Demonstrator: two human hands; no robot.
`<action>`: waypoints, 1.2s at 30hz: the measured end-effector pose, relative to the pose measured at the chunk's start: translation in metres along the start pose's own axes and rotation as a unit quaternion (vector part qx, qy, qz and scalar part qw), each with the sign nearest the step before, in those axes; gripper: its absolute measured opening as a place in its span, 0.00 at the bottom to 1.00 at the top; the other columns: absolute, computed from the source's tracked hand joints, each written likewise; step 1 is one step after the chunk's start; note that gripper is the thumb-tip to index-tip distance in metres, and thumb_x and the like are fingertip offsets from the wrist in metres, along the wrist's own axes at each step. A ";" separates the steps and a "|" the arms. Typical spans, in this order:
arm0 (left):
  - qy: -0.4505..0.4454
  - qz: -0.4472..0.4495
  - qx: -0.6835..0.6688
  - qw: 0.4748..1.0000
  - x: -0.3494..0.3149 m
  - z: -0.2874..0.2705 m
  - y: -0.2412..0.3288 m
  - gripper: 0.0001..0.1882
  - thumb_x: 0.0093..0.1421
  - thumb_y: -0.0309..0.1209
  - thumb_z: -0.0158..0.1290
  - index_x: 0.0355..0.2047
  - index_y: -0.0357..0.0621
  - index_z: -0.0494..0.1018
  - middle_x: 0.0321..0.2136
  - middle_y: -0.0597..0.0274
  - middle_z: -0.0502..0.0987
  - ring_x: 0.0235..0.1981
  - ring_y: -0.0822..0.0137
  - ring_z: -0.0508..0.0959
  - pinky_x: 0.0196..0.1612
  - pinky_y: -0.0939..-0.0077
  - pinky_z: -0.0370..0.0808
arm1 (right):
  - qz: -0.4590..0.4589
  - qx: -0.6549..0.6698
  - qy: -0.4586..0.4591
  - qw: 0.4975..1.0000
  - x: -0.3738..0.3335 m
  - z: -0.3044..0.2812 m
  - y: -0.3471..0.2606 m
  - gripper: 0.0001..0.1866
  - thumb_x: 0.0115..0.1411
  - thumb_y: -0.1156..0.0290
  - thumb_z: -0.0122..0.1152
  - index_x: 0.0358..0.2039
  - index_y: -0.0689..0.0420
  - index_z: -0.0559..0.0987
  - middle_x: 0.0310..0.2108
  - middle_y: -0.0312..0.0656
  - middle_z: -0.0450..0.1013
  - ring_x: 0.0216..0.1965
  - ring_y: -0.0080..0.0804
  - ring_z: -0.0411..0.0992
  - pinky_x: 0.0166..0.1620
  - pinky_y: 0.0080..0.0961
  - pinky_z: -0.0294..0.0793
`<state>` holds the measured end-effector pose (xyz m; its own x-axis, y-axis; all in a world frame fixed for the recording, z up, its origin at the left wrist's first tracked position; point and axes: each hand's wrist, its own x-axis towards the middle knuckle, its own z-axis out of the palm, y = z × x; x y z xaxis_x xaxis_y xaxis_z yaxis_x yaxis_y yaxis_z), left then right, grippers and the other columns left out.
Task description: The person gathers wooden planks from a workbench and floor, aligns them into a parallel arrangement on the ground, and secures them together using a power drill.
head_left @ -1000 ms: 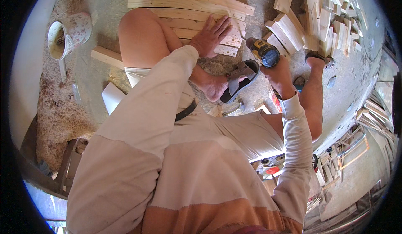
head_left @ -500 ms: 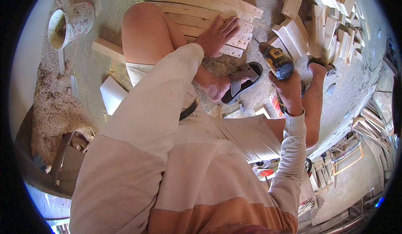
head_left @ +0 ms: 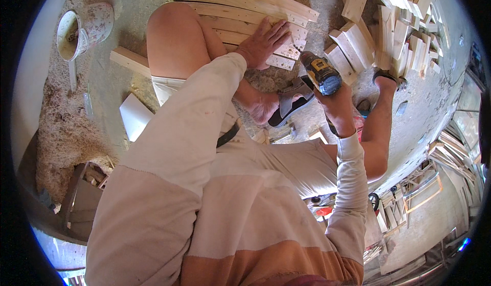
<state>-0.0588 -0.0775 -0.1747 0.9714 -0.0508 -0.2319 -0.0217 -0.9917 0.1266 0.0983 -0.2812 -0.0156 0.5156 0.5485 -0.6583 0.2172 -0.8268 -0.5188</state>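
My left hand (head_left: 263, 44) lies flat with its fingers stretched out over several pale wooden slats (head_left: 230, 12), set side by side on the floor. Small dark holes or fastener heads dot the slats near their right ends. A yellow and black cordless drill (head_left: 321, 74) is in my right hand (head_left: 337, 104), fingers wrapped round its grip. Its long bit points up and left, the tip by the slats' right ends; whether it touches the wood I cannot tell. My sandalled foot (head_left: 266, 107) rests just below the slats.
Stacked wood blocks (head_left: 355, 45) stand right of the slats. A single wooden bar (head_left: 130, 60) and a white board (head_left: 135, 116) lie left of my leg. A dirty bucket (head_left: 71, 35) sits at far left above a heap of sawdust (head_left: 66, 127). More timber (head_left: 455, 153) leans at far right.
My right hand has brought the drill leftward and slightly up, so the bit is now at the slats' ends. My left hand keeps its place on the wood.
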 end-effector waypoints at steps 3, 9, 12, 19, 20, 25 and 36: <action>-0.004 0.000 -0.004 1.000 0.001 0.002 0.000 0.65 0.45 0.66 0.64 0.76 0.44 0.52 0.77 0.51 0.47 0.79 0.50 0.40 0.74 0.30 0.40 | 0.000 -0.003 -0.001 1.000 0.001 0.000 0.003 0.19 0.51 0.67 0.78 0.40 0.65 0.84 0.31 0.54 0.83 0.34 0.45 0.84 0.38 0.36 0.79; -0.008 0.000 0.002 1.000 0.001 0.003 0.001 0.64 0.46 0.67 0.62 0.76 0.44 0.53 0.78 0.50 0.46 0.79 0.49 0.40 0.73 0.29 0.40 | -0.003 0.001 0.002 1.000 0.008 0.004 0.015 0.20 0.50 0.65 0.79 0.40 0.63 0.85 0.31 0.55 0.83 0.34 0.49 0.83 0.38 0.39 0.79; -0.016 0.006 0.004 1.000 0.001 -0.001 -0.001 0.63 0.48 0.67 0.61 0.76 0.44 0.53 0.78 0.50 0.46 0.79 0.49 0.40 0.73 0.29 0.40 | 0.008 -0.055 -0.004 0.998 0.013 0.001 0.002 0.20 0.48 0.63 0.80 0.38 0.62 0.85 0.32 0.56 0.83 0.35 0.52 0.83 0.38 0.40 0.79; -0.008 0.004 0.001 1.000 0.001 0.004 0.000 0.64 0.47 0.66 0.62 0.76 0.44 0.50 0.78 0.50 0.45 0.79 0.49 0.40 0.73 0.29 0.41 | -0.018 -0.091 -0.015 0.996 0.029 -0.005 -0.011 0.15 0.49 0.74 0.70 0.38 0.66 0.83 0.28 0.52 0.82 0.29 0.40 0.82 0.35 0.35 0.78; -0.020 0.007 0.008 1.000 0.001 0.001 -0.001 0.65 0.47 0.66 0.62 0.76 0.44 0.50 0.78 0.50 0.45 0.79 0.49 0.40 0.73 0.29 0.42 | -0.010 -0.101 -0.019 0.995 0.029 -0.006 -0.017 0.15 0.49 0.73 0.70 0.38 0.66 0.83 0.28 0.53 0.82 0.29 0.42 0.82 0.35 0.36 0.78; -0.010 0.005 -0.013 1.000 0.001 0.001 -0.003 0.67 0.45 0.67 0.63 0.76 0.43 0.49 0.78 0.50 0.45 0.79 0.48 0.40 0.73 0.28 0.41 | 0.002 -0.148 -0.012 0.989 0.023 -0.002 -0.039 0.21 0.45 0.63 0.80 0.39 0.58 0.85 0.32 0.55 0.82 0.36 0.55 0.82 0.39 0.43 0.79; -0.001 -0.004 -0.006 1.000 0.000 0.003 -0.002 0.68 0.43 0.68 0.64 0.76 0.44 0.50 0.78 0.52 0.45 0.79 0.49 0.40 0.74 0.28 0.38 | 0.030 -0.132 -0.026 0.990 0.028 -0.004 -0.027 0.23 0.44 0.62 0.81 0.41 0.57 0.85 0.33 0.53 0.83 0.38 0.55 0.82 0.40 0.43 0.79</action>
<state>-0.0598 -0.0757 -0.1777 0.9712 -0.0440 -0.2342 -0.0121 -0.9907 0.1357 0.1097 -0.2443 -0.0180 0.4922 0.4981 -0.7139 0.4010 -0.8576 -0.3220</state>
